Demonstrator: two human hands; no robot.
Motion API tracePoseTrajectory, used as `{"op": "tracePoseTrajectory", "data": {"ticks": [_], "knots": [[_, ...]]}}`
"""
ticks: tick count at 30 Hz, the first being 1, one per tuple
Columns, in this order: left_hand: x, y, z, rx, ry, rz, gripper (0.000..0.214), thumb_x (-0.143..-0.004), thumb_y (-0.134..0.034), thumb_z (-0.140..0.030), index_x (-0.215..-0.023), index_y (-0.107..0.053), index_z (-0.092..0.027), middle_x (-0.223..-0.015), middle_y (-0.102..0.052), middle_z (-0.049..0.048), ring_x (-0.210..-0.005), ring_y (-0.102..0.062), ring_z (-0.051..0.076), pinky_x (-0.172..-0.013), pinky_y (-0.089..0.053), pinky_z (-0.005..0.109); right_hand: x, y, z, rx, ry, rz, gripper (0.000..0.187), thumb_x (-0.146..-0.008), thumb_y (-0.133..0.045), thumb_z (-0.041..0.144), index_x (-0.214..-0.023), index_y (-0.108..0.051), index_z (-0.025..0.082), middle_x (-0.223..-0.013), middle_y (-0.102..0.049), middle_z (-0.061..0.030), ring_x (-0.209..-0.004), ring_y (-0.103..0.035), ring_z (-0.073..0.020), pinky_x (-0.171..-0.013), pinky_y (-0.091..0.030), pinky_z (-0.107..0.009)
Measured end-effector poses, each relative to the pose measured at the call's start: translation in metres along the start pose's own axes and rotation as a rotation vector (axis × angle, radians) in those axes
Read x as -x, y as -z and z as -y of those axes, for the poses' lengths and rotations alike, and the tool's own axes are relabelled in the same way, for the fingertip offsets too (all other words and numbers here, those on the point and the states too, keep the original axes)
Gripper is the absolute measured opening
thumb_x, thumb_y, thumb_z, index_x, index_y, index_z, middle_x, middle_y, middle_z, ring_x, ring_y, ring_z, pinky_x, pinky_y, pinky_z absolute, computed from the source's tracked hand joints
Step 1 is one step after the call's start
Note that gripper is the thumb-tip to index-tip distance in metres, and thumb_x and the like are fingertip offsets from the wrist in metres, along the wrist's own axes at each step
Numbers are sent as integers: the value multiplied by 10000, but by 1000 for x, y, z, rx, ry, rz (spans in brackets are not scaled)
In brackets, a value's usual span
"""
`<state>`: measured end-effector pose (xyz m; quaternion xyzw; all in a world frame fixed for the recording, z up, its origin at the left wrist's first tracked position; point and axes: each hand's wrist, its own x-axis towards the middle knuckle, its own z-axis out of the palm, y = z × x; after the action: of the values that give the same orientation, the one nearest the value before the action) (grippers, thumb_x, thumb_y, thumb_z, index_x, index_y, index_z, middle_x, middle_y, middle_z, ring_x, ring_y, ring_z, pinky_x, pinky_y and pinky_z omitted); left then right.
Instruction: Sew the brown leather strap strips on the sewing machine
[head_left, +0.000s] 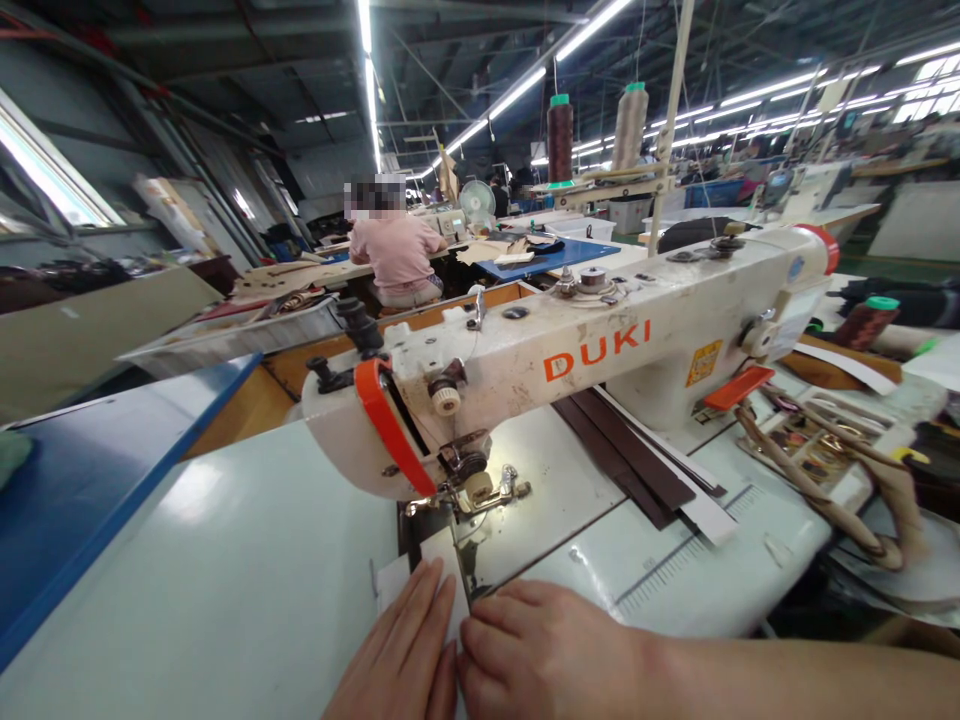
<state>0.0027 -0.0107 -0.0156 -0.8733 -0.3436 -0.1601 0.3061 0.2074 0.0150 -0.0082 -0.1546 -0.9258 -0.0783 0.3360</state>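
Pressing flat with fingers extended, both hands (480,650) pin the strip (442,560) at the tabletop's near edge, its long axis running ahead to the presser foot (480,490).

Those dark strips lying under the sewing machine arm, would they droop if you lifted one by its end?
Probably yes. The dark strips lie thin and perfectly flat on the table, so they look light and flexible. Being long and narrow, one would likely sag, and should slide easily on that smooth surface.

Two thread cones (592,135) on the stand behind the machine — brown left, tan right. Dark strips (626,460) lie under the arm. Person in pink (397,255) seated at far bench, small fan (477,203) nearby.
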Motion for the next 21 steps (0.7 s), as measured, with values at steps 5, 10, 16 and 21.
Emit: {"op": "tracePoseTrajectory", "data": {"ticks": [5, 10, 16, 21], "knots": [[-2, 4, 0, -3, 14, 28, 487, -929, -347, -183, -1387, -371, -18, -1177, -648, 190, -1103, -621, 245, -908, -523, 315, 1, -2, 0, -13, -4, 34, 179, -864, -547, 184, -686, -561, 163, -700, -570, -16, -638, -524, -164, -547, -416, -292], [-3, 3, -1, -42, -10, 13, 369, -908, -351, -158, -1189, -544, -16, -1143, -660, 200, -1093, -624, 250, -908, -518, 309, 4, -3, -2, -36, 6, 78, 177, -885, -539, 213, -718, -573, 165, -757, -597, -21, -692, -533, -172, -644, -449, -305], [-14, 13, -5, -94, -25, 47, 356, -911, -304, -142, -1126, -570, -42, -1126, -679, 169, -1059, -645, 234, -870, -539, 302, 2, 4, -4, -63, 37, 123, 149, -901, -536, 223, -787, -599, 150, -874, -645, -44, -841, -556, -194, -858, -434, -331], [-14, 15, -5, -46, 11, 36, 373, -905, -329, -148, -1207, -523, -45, -1165, -665, 165, -1106, -622, 230, -906, -528, 293, -3, 6, -8, -58, 70, 198, 142, -901, -516, 195, -795, -596, 144, -858, -639, -56, -800, -548, -194, -837, -435, -336]]}}
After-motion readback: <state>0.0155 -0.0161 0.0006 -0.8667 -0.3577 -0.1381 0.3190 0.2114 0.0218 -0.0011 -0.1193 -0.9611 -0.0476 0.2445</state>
